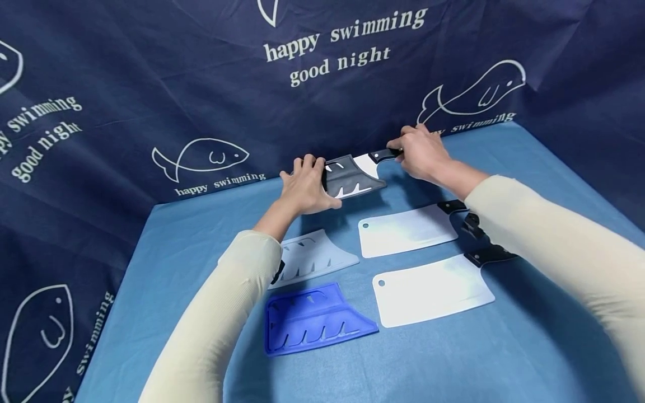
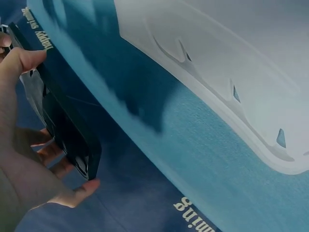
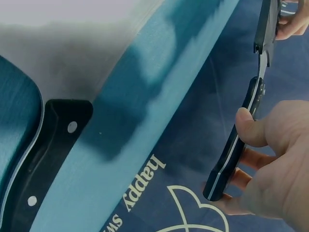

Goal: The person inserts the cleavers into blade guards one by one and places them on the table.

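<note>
Above the back edge of the table, my right hand (image 1: 423, 152) grips the black handle (image 3: 232, 145) of a cleaver (image 1: 367, 165). Most of its blade lies inside a dark grey blade cover (image 1: 353, 178) with slots; only a strip of white blade shows near the handle. My left hand (image 1: 306, 189) holds the cover by its far end, thumb on one edge and fingers on the other, as the left wrist view shows. Both cover and cleaver are off the table, apart from the cloth below. How deep the blade sits is hidden by the cover.
Two cleavers with white blades, a farther cleaver (image 1: 408, 230) and a nearer cleaver (image 1: 433, 291), lie under my right arm. A white blade cover (image 1: 319, 254) and a blue blade cover (image 1: 314, 319) lie left of them on the blue table (image 1: 353, 375). A navy printed cloth (image 1: 216, 73) hangs behind.
</note>
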A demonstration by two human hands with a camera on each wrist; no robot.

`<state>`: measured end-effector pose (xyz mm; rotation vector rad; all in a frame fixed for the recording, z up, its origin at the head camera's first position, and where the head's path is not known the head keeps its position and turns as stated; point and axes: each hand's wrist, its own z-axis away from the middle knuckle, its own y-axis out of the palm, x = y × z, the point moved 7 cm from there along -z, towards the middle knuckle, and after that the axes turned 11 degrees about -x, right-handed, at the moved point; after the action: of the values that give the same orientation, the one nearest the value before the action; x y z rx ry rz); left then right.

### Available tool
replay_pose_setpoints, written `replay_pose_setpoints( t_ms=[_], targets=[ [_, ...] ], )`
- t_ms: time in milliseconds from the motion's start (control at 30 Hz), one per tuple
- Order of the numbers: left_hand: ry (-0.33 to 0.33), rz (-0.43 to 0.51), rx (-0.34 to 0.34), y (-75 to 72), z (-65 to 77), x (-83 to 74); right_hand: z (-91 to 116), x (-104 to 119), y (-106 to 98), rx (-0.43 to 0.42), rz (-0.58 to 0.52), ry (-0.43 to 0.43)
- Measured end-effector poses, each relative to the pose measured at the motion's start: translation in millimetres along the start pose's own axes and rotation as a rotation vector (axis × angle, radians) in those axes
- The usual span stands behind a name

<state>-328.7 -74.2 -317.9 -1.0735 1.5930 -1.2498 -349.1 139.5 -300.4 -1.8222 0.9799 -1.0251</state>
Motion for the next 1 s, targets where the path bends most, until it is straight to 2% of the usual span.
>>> replay_pose_setpoints(
  t_ms=[267,600,800,1000],
  targets=[
    [-0.013,0.026,0.061,15.0,-4.4,7.9,-6.4,-3.2,14.0,0.028,0.018,0.006],
    [-0.040,0.039,0.145,36.6,-5.6,15.1,-14.3,-9.0,36.1,0.151,0.027,0.062],
    [-0.057,0.053,0.197,45.8,-5.0,19.3,-16.9,-9.2,50.1,0.212,0.033,0.084],
    [-0.093,0.082,0.241,51.0,-3.5,21.5,-19.7,-9.1,60.2,0.231,0.029,0.094]
  ],
)
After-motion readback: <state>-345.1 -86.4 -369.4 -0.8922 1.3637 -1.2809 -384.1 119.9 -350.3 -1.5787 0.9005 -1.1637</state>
